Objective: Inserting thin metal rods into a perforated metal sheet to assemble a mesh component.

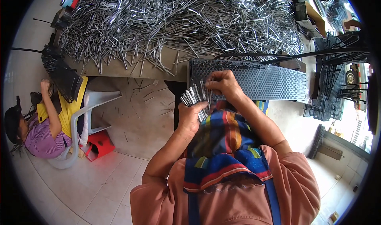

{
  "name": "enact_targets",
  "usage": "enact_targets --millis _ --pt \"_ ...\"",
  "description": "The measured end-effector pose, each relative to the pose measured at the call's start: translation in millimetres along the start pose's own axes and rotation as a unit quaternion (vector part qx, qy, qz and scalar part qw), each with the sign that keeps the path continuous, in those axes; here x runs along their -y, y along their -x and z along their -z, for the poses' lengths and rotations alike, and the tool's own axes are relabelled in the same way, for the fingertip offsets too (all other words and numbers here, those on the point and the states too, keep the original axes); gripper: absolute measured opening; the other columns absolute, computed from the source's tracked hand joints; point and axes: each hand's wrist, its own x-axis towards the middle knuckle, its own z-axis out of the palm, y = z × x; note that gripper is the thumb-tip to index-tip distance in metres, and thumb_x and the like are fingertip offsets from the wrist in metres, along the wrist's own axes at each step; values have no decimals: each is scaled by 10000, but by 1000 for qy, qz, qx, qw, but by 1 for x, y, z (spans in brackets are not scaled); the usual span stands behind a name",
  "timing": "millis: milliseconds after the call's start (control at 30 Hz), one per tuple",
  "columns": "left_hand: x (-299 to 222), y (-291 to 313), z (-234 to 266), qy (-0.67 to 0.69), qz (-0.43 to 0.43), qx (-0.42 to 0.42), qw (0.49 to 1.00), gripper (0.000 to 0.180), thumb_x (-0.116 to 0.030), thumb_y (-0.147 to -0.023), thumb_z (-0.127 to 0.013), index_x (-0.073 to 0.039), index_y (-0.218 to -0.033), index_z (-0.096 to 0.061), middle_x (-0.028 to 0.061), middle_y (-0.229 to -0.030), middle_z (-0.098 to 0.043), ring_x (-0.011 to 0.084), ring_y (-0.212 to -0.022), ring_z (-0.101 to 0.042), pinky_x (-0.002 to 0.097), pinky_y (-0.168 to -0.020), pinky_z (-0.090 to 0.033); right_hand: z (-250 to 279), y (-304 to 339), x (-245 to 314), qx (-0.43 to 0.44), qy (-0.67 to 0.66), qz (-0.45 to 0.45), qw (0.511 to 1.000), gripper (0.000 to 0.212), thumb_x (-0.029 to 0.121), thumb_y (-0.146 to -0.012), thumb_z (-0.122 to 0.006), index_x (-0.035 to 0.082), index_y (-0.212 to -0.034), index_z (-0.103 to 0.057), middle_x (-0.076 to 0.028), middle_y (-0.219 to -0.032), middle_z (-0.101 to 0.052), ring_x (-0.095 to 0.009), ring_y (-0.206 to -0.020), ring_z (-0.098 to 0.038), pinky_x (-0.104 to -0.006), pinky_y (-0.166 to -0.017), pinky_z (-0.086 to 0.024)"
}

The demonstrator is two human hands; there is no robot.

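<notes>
So, left hand (189, 116) wrapped round a metal rod bundle (192, 95), right hand (224, 84) pinching a thin rod (210, 98) just beside it, huge rod heap (178, 21) beyond both.

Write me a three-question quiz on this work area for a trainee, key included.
1. Which hand grips the bundle of metal rods?
2. True or false: in the picture, the pile of loose rods reaches higher than the perforated panel.
3. What colour is the container on the floor beside the white chair? A) green B) red C) black

Key:
1. The left hand.
2. True.
3. B.
</notes>
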Motion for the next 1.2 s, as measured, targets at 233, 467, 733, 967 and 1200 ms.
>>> enact_targets --millis 233,467,733,967,1200 --pt "7 -1 8 -7 9 -7 1000 264 112 -791 -620 47 -1046 -622 151 -895 -695 266 -746 -705 383 -661 -613 -1 0 0 -100 -44 64 992 59 66 -839 -702 11 -818 -691 21 -592 -571 -34 -468 -444 -216 -423 -313" --pt "5 -7 0 12 9 2 1000 324 121 -787 -616 38 -1101 -611 158 -943 -697 259 -761 -706 372 -670 -616 -1 3 -3 -16 15 -3 1000 107 75 -858 -700 3 -784 -672 14 -564 -555 -46 -459 -459 -229 -422 -334" --pt "24 -11 4 -51 -70 -5 996 312 130 -779 -618 47 -1079 -639 143 -946 -705 239 -765 -709 347 -677 -605 7 12 1 65 98 -31 993 99 86 -797 -706 2 -771 -660 -4 -600 -594 -66 -496 -541 -214 -480 -421" --pt "6 -4 14 -58 -67 -37 995 137 94 -792 -645 65 -925 -655 144 -795 -700 219 -638 -692 323 -614 -582 14 15 -4 -175 -41 149 972 25 -2 -836 -681 7 -852 -698 -15 -672 -634 -81 -568 -584 -221 -540 -471" --pt "37 13 31 -57 99 -1 993 203 62 -813 -643 63 -1016 -636 172 -856 -706 255 -692 -707 365 -616 -594 11 -19 3 -199 165 371 892 129 -56 -782 -715 -28 -908 -705 -65 -815 -677 -103 -685 -627 -225 -596 -483"
